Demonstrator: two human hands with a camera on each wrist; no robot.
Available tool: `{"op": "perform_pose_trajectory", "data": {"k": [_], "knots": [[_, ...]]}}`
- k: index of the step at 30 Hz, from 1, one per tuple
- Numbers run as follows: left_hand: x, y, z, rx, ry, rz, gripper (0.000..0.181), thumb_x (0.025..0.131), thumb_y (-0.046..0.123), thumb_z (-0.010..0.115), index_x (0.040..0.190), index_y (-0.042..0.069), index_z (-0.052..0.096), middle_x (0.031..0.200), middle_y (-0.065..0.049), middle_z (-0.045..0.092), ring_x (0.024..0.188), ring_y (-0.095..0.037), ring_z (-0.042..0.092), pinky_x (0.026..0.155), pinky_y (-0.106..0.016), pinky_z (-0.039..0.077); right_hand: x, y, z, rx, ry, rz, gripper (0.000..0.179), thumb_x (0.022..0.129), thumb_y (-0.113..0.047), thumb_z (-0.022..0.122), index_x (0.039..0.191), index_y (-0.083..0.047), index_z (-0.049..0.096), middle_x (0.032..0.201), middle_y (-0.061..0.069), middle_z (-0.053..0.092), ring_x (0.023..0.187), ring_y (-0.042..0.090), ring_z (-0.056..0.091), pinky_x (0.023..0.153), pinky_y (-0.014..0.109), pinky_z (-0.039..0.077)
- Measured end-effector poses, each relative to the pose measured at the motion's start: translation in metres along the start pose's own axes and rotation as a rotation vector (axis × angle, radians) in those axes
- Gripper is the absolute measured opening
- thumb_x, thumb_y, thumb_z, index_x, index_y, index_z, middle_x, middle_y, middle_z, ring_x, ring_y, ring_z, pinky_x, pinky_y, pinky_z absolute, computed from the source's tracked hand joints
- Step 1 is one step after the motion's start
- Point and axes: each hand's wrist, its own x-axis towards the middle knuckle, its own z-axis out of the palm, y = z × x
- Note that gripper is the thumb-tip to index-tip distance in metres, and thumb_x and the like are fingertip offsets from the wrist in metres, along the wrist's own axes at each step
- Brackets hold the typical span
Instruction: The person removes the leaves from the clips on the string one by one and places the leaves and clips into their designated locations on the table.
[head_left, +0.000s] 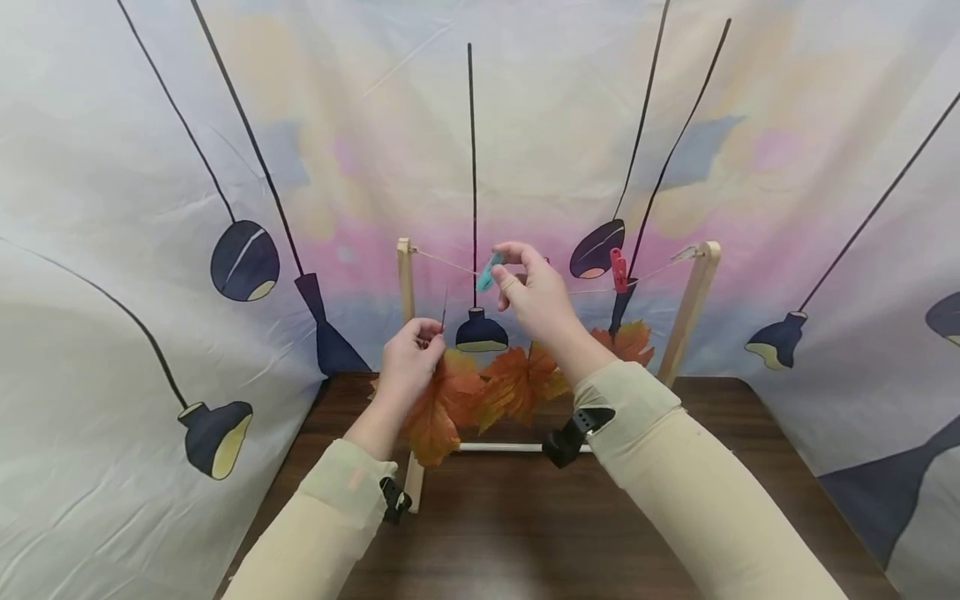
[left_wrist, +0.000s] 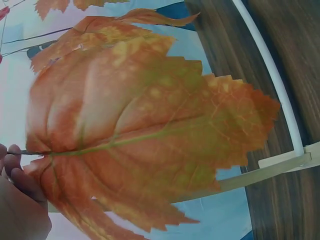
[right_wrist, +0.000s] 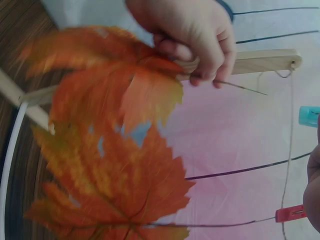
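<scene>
My left hand (head_left: 408,358) pinches the thin stem of an orange maple leaf (head_left: 442,404) between thumb and fingers. The leaf spreads below that hand and fills much of the left wrist view, its stem running into the fingertips (left_wrist: 12,155). In my right hand (head_left: 536,296) is a teal clothespin (head_left: 489,272), held up at the string (head_left: 442,261). Another maple leaf (right_wrist: 115,185) hangs by its stem from a red clothespin (right_wrist: 290,213) on the string. Farther right, a second red clothespin (head_left: 618,271) sits above one more leaf (head_left: 633,340).
Two wooden posts, left (head_left: 407,279) and right (head_left: 688,312), carry the string between their tops. A white rod (head_left: 498,447) joins them low down. The frame stands on a dark wooden table (head_left: 510,525), with a cloth backdrop (head_left: 547,150) printed with lamps behind it.
</scene>
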Motion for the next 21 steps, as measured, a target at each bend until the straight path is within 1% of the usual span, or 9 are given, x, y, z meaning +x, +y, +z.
{"op": "perform_pose_trajectory", "data": {"k": [3, 6, 8, 10, 11, 14, 19, 21], "knots": [[-0.002, -0.004, 0.001, 0.01, 0.001, 0.015, 0.018, 0.089, 0.01, 0.057, 0.106, 0.009, 0.064, 0.09, -0.006, 0.063, 0.076, -0.02, 0.053, 0.065, -0.031, 0.043, -0.005, 0.005, 0.0, -0.032, -0.036, -0.012, 0.034, 0.096, -0.031, 0.052, 0.129, -0.025, 0.05, 0.083, 0.006, 0.059, 0.064, 0.021, 0.055, 0.045, 0.029, 0.03], [-0.004, -0.008, 0.002, 0.013, 0.003, 0.017, 0.021, 0.089, 0.01, 0.057, 0.108, 0.01, 0.064, 0.089, -0.005, 0.062, 0.073, -0.019, 0.052, 0.063, -0.03, 0.042, -0.012, 0.012, 0.001, -0.056, -0.061, -0.043, 0.034, 0.096, -0.027, 0.053, 0.129, -0.022, 0.051, 0.1, 0.001, 0.057, 0.064, 0.02, 0.057, 0.046, 0.031, 0.036], [-0.006, -0.011, 0.001, 0.013, 0.009, 0.021, 0.021, 0.09, 0.011, 0.057, 0.109, 0.01, 0.064, 0.088, -0.004, 0.062, 0.071, -0.018, 0.051, 0.062, -0.03, 0.041, -0.017, 0.017, 0.002, -0.075, -0.079, -0.07, 0.034, 0.096, -0.024, 0.054, 0.129, -0.02, 0.051, 0.112, -0.002, 0.054, 0.064, 0.021, 0.057, 0.049, 0.032, 0.04], [-0.007, -0.014, 0.0, 0.015, 0.019, 0.03, 0.021, 0.09, 0.012, 0.058, 0.11, 0.01, 0.065, 0.088, -0.004, 0.062, 0.07, -0.018, 0.05, 0.061, -0.03, 0.04, -0.023, 0.022, 0.004, -0.098, -0.101, -0.09, 0.034, 0.095, -0.022, 0.055, 0.129, -0.018, 0.051, 0.117, -0.001, 0.053, 0.064, 0.023, 0.058, 0.052, 0.033, 0.044], [-0.008, -0.015, -0.001, 0.014, 0.024, 0.036, 0.021, 0.091, 0.013, 0.059, 0.11, 0.01, 0.065, 0.088, -0.004, 0.063, 0.07, -0.018, 0.05, 0.061, -0.03, 0.04, -0.026, 0.025, 0.004, -0.109, -0.111, -0.098, 0.035, 0.095, -0.021, 0.055, 0.129, -0.017, 0.051, 0.118, 0.001, 0.052, 0.064, 0.024, 0.058, 0.054, 0.033, 0.045], [-0.011, -0.018, -0.002, 0.009, 0.026, 0.043, 0.021, 0.091, 0.015, 0.061, 0.111, 0.009, 0.066, 0.09, -0.005, 0.064, 0.072, -0.019, 0.051, 0.062, -0.03, 0.04, -0.035, 0.032, 0.004, -0.119, -0.122, -0.094, 0.035, 0.095, -0.019, 0.056, 0.129, -0.015, 0.052, 0.118, 0.004, 0.053, 0.065, 0.029, 0.058, 0.055, 0.033, 0.046], [-0.014, -0.024, -0.007, -0.007, 0.002, -0.005, 0.021, 0.092, 0.021, 0.061, 0.111, 0.013, 0.066, 0.094, -0.004, 0.064, 0.079, -0.02, 0.051, 0.067, -0.033, 0.042, -0.046, 0.044, 0.001, -0.116, -0.097, -0.062, 0.035, 0.094, -0.018, 0.057, 0.129, -0.016, 0.053, 0.114, 0.004, 0.054, 0.064, 0.029, 0.058, 0.051, 0.032, 0.045], [-0.016, -0.026, -0.008, -0.013, -0.003, -0.021, 0.021, 0.092, 0.022, 0.061, 0.11, 0.013, 0.066, 0.095, -0.004, 0.064, 0.082, -0.02, 0.052, 0.07, -0.033, 0.043, -0.05, 0.048, -0.002, -0.111, -0.091, -0.047, 0.036, 0.094, -0.02, 0.057, 0.129, -0.017, 0.052, 0.113, 0.004, 0.055, 0.063, 0.027, 0.058, 0.049, 0.032, 0.043]]}}
